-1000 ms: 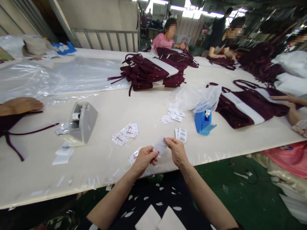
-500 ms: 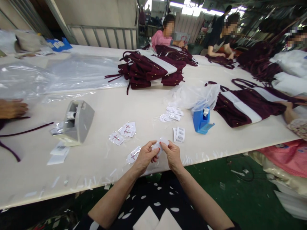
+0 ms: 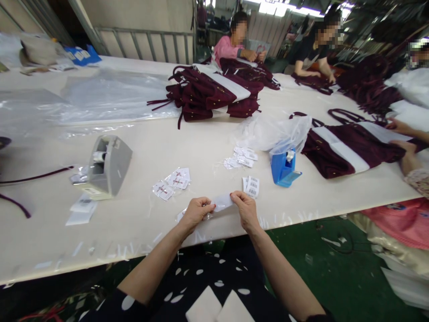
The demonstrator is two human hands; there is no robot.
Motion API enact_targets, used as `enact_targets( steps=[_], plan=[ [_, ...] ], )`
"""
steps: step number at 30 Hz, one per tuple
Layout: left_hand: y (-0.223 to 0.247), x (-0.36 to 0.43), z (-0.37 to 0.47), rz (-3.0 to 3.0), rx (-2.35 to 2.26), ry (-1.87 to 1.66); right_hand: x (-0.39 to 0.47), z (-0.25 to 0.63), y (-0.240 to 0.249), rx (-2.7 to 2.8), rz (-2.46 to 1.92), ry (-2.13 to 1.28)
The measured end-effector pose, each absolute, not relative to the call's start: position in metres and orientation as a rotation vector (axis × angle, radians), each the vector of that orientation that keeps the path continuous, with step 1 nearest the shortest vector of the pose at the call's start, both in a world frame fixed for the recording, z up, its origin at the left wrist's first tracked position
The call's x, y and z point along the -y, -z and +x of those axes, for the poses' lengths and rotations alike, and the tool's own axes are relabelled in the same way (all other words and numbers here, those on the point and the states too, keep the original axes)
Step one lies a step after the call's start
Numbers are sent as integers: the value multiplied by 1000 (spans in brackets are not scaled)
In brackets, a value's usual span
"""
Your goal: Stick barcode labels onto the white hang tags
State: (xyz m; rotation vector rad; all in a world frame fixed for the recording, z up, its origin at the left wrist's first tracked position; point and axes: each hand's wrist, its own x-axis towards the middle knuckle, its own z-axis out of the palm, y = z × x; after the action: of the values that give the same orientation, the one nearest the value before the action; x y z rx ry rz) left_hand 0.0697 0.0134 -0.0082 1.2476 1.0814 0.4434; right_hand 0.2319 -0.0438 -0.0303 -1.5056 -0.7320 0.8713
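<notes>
Bright light shines from the long white lamps (image 3: pixel 273 9) up at the back. The wide, pale, flat surface (image 3: pixel 161 147) looks well lit, and the thin clear plastic sheets (image 3: pixel 114 96) shine in streaks. The smooth green floor (image 3: pixel 308 250) is dim. Things lean and stretch near the sides. The black print on the small white paper tags (image 3: pixel 253 185) is fuzzy.

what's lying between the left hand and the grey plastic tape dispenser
In the head view, white tags with red markings in clear plastic sleeves lie on the pale table between the left hand and grey dispenser.
</notes>
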Motion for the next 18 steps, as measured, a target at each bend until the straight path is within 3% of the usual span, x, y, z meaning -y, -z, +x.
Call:
enact_targets(
  steps=[12,18],
  plan=[
    [17,-53,59,1866,-1353,-208,33,231,49,901,-1835,-549],
    [1,-38,69,2220,-1401,-308,32,220,51,1066,-1963,-353]
  ],
)
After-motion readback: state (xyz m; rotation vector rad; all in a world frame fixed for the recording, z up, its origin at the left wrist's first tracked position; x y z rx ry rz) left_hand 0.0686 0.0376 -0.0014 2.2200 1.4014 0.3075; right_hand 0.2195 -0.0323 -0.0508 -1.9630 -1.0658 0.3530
